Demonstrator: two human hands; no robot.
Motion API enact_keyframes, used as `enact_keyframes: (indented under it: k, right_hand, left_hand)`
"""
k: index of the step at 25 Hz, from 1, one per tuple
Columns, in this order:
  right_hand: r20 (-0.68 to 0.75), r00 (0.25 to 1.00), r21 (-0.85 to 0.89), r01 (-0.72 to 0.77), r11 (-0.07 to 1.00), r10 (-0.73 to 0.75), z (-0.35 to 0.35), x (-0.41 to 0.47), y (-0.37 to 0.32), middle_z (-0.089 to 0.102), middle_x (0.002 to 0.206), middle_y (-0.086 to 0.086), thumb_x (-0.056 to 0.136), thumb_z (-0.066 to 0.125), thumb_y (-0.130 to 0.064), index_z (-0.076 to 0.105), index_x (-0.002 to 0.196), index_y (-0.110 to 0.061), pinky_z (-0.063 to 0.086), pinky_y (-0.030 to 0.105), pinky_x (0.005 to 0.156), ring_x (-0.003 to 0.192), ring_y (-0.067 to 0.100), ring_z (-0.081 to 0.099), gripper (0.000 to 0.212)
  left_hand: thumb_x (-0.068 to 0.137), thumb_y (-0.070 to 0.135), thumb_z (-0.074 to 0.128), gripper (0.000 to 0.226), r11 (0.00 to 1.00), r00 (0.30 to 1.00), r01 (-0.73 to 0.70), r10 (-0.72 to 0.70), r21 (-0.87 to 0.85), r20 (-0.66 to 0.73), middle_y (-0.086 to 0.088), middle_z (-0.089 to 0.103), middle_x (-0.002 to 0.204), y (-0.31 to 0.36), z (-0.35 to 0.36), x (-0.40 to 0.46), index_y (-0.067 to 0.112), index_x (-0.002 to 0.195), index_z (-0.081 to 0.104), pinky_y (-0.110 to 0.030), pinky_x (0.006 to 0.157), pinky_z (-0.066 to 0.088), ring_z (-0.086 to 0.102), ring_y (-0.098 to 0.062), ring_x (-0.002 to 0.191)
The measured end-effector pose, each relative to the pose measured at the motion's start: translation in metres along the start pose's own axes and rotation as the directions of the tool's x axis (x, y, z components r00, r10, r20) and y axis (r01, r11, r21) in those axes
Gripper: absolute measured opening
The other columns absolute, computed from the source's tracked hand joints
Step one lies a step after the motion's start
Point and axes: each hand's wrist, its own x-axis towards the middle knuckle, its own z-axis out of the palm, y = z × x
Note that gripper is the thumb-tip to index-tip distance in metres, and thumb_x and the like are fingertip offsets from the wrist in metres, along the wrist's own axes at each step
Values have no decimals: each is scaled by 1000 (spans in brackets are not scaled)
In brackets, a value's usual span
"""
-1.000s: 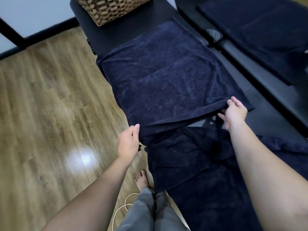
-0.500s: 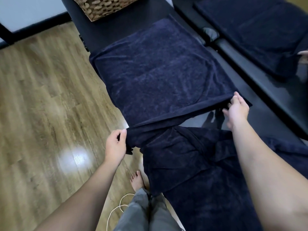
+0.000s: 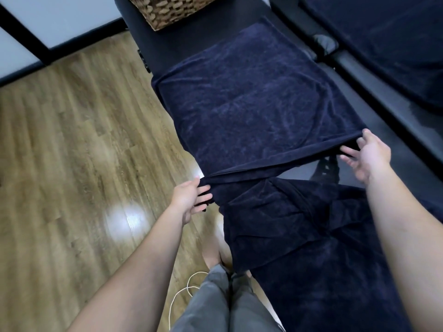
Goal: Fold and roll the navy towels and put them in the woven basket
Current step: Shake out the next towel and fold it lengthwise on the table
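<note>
A navy towel [image 3: 251, 104] lies spread flat on a long black bench [image 3: 191, 37]. My left hand [image 3: 189, 200] pinches its near left corner, just off the bench's edge. My right hand [image 3: 366, 154] grips the near right corner and holds that edge slightly raised. A second navy towel [image 3: 299, 236] lies crumpled on the bench closer to me, under my right forearm. The woven basket [image 3: 172, 8] stands at the bench's far end, partly cut off by the top of the view.
Wooden floor [image 3: 72, 164] lies to the left of the bench. A second black bench with navy cloth [image 3: 383, 44] runs along the right. A white cable [image 3: 182, 291] lies on the floor by my grey-trousered legs [image 3: 223, 303].
Both hands keep hold of the near edge of the towel, which now lies pulled straighter and tauter. My right hand has lifted its corner a little.
</note>
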Motion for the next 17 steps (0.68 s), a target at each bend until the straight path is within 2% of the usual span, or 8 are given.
enact_keyframes:
  k: [2,4,8,11,14,17]
  right_hand:
    - [21,1000,6,11,1000,-11,-1,-2,-2,48,152,1,103,49,-43,49,144,-24,56,34,73,107,24,69,45]
    - [20,999,15,30,999,-30,0,-3,-7,48,152,2,103,47,-44,48,146,-24,56,34,76,110,23,67,47]
    - [9,998,64,66,996,-67,5,-9,-22,54,147,0,104,46,-43,50,145,-24,53,39,92,115,19,64,45]
    - [15,996,84,81,993,-83,9,-18,-40,66,119,-11,104,46,-43,53,140,-25,51,37,93,107,10,64,41]
    - [8,994,98,110,989,-111,14,-25,-57,60,83,-18,103,48,-43,59,132,-26,53,32,86,94,7,63,34]
    - [-23,991,111,134,985,-132,23,-26,-71,56,77,-17,101,52,-43,63,112,-30,52,28,82,83,2,60,21]
  left_hand:
    - [104,56,38,41,997,1000,-27,27,-66,6,5,76,113,1,-3,1,25,124,58,-43,102,51,72,-15,103]
    - [104,61,31,54,989,997,-75,78,-128,16,4,76,114,2,-4,2,23,125,62,-38,103,47,70,-14,108]
    - [107,54,26,55,975,986,-162,167,-152,23,-2,77,111,6,-7,-6,23,114,70,-35,102,44,70,-15,110]
    - [111,33,30,45,957,968,-251,251,-145,-15,-10,77,110,15,-12,-13,13,117,70,-37,101,49,71,-20,110]
    - [106,5,29,40,933,940,-340,342,-120,-7,-17,74,113,26,-18,-17,0,122,66,-37,107,48,70,-23,112]
    - [105,2,30,39,938,939,-339,342,-72,27,-15,74,116,42,-25,-21,-1,124,65,-34,100,49,69,-22,114]
